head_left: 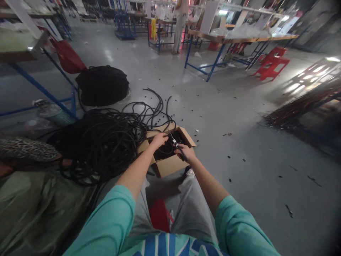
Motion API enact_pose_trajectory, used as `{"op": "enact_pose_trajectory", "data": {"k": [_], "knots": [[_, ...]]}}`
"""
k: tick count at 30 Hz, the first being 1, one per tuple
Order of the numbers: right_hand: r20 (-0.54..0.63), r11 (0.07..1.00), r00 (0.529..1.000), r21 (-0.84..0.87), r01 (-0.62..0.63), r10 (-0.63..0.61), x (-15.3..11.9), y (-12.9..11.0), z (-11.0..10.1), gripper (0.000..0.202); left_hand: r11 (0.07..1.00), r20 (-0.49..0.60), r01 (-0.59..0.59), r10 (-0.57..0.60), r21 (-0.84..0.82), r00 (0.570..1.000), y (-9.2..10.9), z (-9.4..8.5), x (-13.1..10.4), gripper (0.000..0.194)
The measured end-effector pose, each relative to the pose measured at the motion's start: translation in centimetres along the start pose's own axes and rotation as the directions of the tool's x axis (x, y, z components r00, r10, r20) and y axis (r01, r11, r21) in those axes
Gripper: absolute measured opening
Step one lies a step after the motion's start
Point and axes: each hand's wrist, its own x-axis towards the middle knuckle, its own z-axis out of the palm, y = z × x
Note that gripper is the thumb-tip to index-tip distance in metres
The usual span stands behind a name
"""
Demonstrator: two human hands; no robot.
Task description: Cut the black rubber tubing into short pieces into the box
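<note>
My right hand point(187, 153) is wrapped round the black handles of a pair of snips point(174, 142), whose blades point up and left over an open cardboard box point(170, 167). Across from it, my left hand point(160, 139) pinches a black rubber-like cord point(172, 122) close to the blades. Whether the blades touch the cord is too small to tell. Inside the box lie small black pieces point(183, 137), partly hidden by my hands. Left of the box, a large tangled heap of black cord point(106, 138) spreads over the floor, with loose ends reaching behind the box.
A bundled black coil point(102, 85) sits behind the heap. At left, a person's patterned sleeve point(26, 148) reaches toward the cord. Small black bits dot the grey floor point(226, 117). Blue-legged tables point(213, 64) and red stools point(273, 64) stand farther off; a rack point(314, 103) is at right.
</note>
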Motion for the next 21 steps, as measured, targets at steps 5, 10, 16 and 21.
{"op": "enact_pose_trajectory", "data": {"k": [5, 10, 16, 21], "knots": [[0.026, 1.0, 1.0, -0.01, 0.012, -0.012, 0.3, -0.3, -0.3, 0.046, 0.999, 0.108, 0.027, -0.025, -0.018, 0.994, 0.4, -0.5, -0.2, 0.012], [-0.021, 0.999, 1.0, 0.032, 0.005, -0.004, 0.9, 0.1, -0.1, 0.041, 0.997, 0.144, 0.06, -0.054, -0.04, 0.988, 0.2, -1.0, 0.4, 0.016], [-0.086, 0.999, 0.996, 0.043, 0.017, -0.013, 1.3, 0.4, -0.5, 0.039, 0.999, 0.032, 0.052, -0.051, -0.017, 0.998, -0.2, -1.2, 0.7, 0.027], [-0.063, 0.997, 0.998, 0.073, 0.025, -0.02, -0.7, 1.1, -0.7, 0.049, 0.998, -0.049, -0.002, -0.001, -0.062, 0.999, 0.4, -1.1, -1.3, 0.021]]}}
